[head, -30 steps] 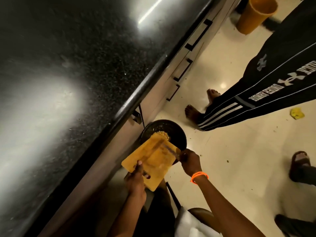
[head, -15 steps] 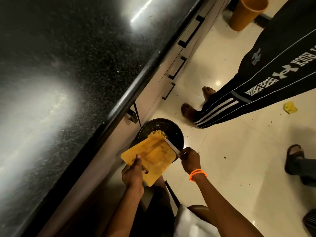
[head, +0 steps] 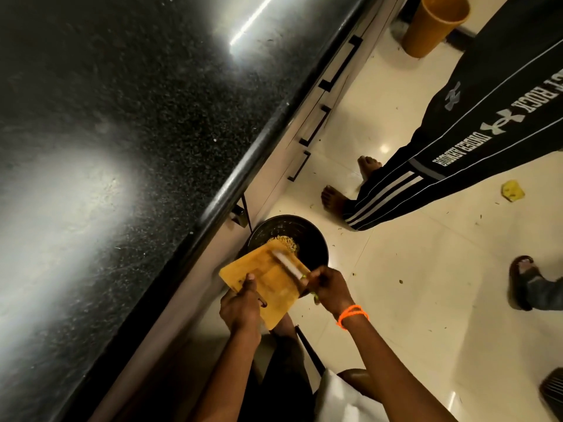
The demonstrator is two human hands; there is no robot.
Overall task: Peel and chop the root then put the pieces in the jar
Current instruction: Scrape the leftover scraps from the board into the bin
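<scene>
Chopped bits (head: 288,242): small pale yellow-tan shreds, heaped in a loose pile inside a black round bin (head: 316,239) on the floor, just below the counter edge. Pile sits at the near side of the bin, right under the far edge of the board. Individual pieces too small to make out.

Cutting board (head: 268,284): yellow-orange wood, rounded corners, tilted w/ far end dipping over the bin rim. Surface looks mostly bare.

Left hand (head: 240,309) grasps the board's near-left corner, thumb on top, fingers curled under. Right hand (head: 330,287) clenched round a knife handle; greenish bit of handle shows at the fist. Knife (head: 288,265) blade lies flat-ish across the board's far-right part, blurred. Orange band (head: 352,315) on right wrist.

Writing: 2nd person stands to the right, barefoot, in black track pants (head: 475,123) w/ white stripes; lettering reads "UNDER ARMOUR" plus the logo, and "ROCK" higher on the leg, partly cut off.

Also: black speckled counter (head: 128,117), white drawers w/ black handles (head: 315,126), orange bucket (head: 432,25) far off, yellow scrap (head: 513,190) on the tile.
</scene>
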